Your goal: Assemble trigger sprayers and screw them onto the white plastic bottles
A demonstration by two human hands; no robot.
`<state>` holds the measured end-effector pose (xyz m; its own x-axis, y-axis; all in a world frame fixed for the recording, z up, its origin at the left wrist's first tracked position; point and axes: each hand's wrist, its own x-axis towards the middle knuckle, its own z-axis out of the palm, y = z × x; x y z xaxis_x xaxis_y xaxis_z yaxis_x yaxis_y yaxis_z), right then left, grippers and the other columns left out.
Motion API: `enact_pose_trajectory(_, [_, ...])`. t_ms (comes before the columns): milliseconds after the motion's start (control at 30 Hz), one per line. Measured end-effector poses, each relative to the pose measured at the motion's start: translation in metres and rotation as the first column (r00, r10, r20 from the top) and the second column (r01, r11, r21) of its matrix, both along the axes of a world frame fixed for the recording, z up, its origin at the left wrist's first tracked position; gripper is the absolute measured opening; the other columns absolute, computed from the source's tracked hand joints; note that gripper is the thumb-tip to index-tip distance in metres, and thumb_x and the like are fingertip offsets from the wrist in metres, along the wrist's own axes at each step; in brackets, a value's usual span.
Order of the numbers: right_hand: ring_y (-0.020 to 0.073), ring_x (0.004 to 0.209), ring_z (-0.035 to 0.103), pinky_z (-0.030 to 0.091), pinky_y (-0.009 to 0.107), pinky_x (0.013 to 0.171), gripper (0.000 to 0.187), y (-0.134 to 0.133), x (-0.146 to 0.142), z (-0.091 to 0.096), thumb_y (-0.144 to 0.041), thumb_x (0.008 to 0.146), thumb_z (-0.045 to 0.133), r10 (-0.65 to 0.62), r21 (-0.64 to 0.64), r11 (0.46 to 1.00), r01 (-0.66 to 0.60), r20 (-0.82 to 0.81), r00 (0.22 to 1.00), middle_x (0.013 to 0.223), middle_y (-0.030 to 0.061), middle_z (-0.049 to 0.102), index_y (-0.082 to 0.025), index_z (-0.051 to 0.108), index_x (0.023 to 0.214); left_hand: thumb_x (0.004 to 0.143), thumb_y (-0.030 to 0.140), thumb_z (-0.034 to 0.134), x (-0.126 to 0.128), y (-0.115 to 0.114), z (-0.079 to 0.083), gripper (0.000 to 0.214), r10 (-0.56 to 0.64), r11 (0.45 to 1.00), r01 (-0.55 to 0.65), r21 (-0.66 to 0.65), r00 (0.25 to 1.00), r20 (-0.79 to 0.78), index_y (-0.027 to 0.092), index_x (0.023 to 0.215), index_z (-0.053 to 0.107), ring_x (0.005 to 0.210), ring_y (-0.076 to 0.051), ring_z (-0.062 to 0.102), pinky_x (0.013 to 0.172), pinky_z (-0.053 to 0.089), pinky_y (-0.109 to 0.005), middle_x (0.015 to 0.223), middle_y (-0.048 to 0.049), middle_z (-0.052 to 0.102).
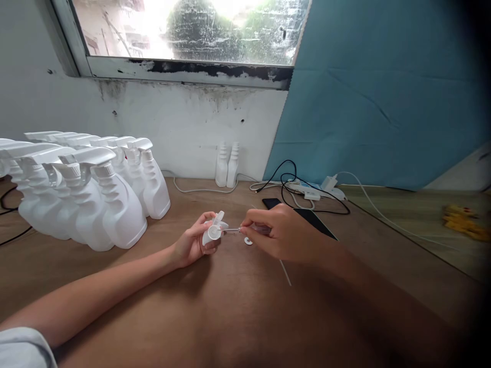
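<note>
My left hand [194,242] is closed around a white spray trigger head [214,233], its round opening turned toward me. From the right, my right hand [282,232] grips a screwdriver [261,229] by its clear handle. The thin metal shaft reaches the side of the trigger head; whether its tip is inside is too small to tell. Just below the screwdriver, a small white disc [248,240] lies on the brown table [230,317]. A thin white tube [285,272] rests on the table below my right hand.
Rows of white spray bottles [123,209] stand at the left. Two slim white bottles [232,166] are against the wall. Behind my right hand lie a dark flat device [316,223], black and white cables [286,189] and a power strip [326,190]. Something yellow [466,222] is at far right.
</note>
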<state>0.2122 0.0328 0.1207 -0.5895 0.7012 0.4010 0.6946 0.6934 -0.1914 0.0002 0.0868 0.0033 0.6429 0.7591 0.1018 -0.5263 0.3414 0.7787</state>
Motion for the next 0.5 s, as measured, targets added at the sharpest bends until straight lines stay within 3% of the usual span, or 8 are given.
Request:
enact_pose_trajectory(100, [0.0058, 0.042, 0.026, 0.019, 0.022, 0.05, 0.026, 0.0, -0.004, -0.01, -0.026, 0.088, 0.046, -0.033, 0.148, 0.989, 0.021, 0.076, 0.997, 0.045, -0.0044, 0.044, -0.015, 0.06, 0.07, 0.09, 0.029, 0.055, 0.003, -0.002, 0.001, 0.015, 0.032, 0.999, -0.032, 0.006, 0.999, -0.021, 0.025, 0.101, 0.045, 0.043, -0.003, 0.035, 0.043, 0.023, -0.015, 0.077, 0.0003, 0.056])
enact_pose_trajectory(267, [0.0079, 0.043, 0.015, 0.013, 0.024, 0.05, 0.028, -0.01, -0.014, -0.028, -0.023, 0.09, 0.043, -0.075, 0.383, 0.924, -0.007, 0.197, 0.977, 0.043, -0.0048, 0.036, -0.015, 0.049, 0.064, 0.09, 0.032, 0.057, 0.006, -0.004, 0.001, 0.015, 0.069, 0.997, -0.071, -0.031, 0.996, -0.062, 0.024, 0.097, 0.047, 0.039, -0.001, 0.027, 0.042, 0.023, -0.014, 0.068, 0.0063, 0.051])
enact_pose_trajectory(400, [0.0091, 0.044, 0.014, 0.011, 0.025, 0.05, 0.027, -0.018, -0.021, -0.036, -0.014, 0.088, 0.041, -0.051, 0.447, 0.891, -0.077, 0.267, 0.962, 0.046, -0.0035, 0.037, -0.016, 0.041, 0.061, 0.089, 0.036, 0.058, 0.005, -0.004, 0.0, 0.019, 0.07, 0.996, -0.073, -0.046, 0.995, -0.075, 0.023, 0.096, 0.047, 0.038, 0.001, 0.023, 0.04, 0.021, -0.013, 0.069, 0.0074, 0.049])
enact_pose_trajectory(500, [0.0098, 0.044, 0.012, 0.009, 0.026, 0.05, 0.023, -0.019, -0.023, -0.039, -0.012, 0.087, 0.04, -0.066, 0.42, 0.904, -0.077, 0.317, 0.946, 0.047, -0.0034, 0.037, -0.016, 0.043, 0.065, 0.089, 0.039, 0.058, 0.005, -0.003, 0.0, 0.022, 0.08, 0.995, -0.086, -0.059, 0.992, -0.099, 0.022, 0.095, 0.045, 0.037, 0.001, 0.02, 0.038, 0.018, -0.012, 0.07, 0.0076, 0.049])
